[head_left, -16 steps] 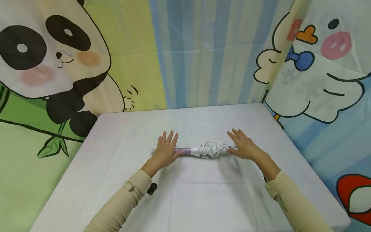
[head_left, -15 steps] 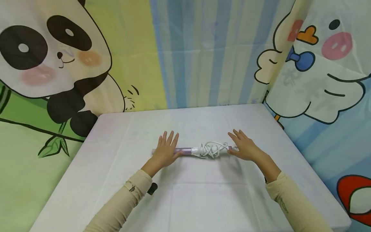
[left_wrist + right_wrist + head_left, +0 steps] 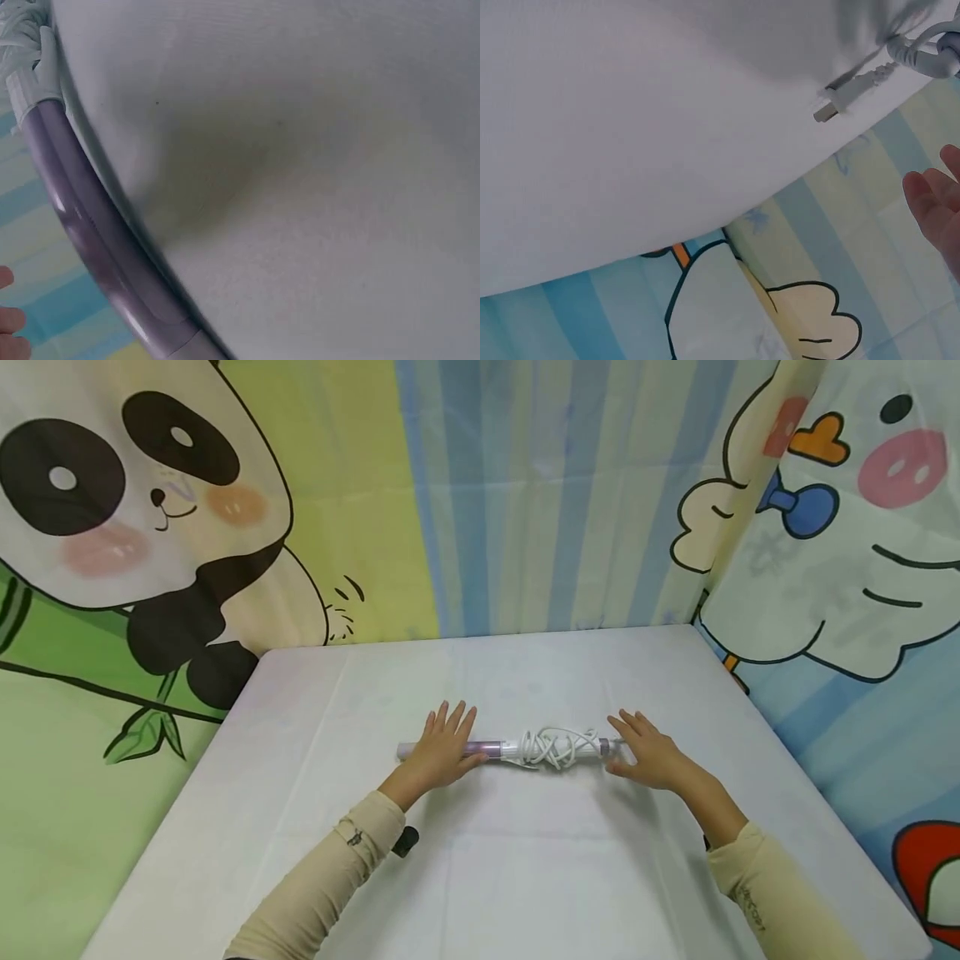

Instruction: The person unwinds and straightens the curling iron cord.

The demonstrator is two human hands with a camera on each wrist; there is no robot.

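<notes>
A slim purple and white hair straightener [image 3: 491, 749] lies crosswise on the white table, its white cord [image 3: 555, 747] wound in loops round the right half. Over the purple part is my left hand [image 3: 438, 752], fingers straight and spread, hiding some of it; whether it touches cannot be told. In the left wrist view, the purple barrel [image 3: 97, 232] runs diagonally with a seam along it. My right hand [image 3: 649, 757] hovers just beyond the right end, fingers spread and holding nothing. The right wrist view has the cord's plug [image 3: 844, 97], with metal prongs, apart from the fingertips.
A white cloth covers the table [image 3: 487, 893]. Behind it hangs a striped curtain [image 3: 517, 502] with a printed panda at left and a bird at right. A small black device [image 3: 406, 842] sits under my left wrist.
Both hands have shifted a little to the right, and my right hand has come away from the straightener's right end, which now shows more. The straightener lies about where it was.
</notes>
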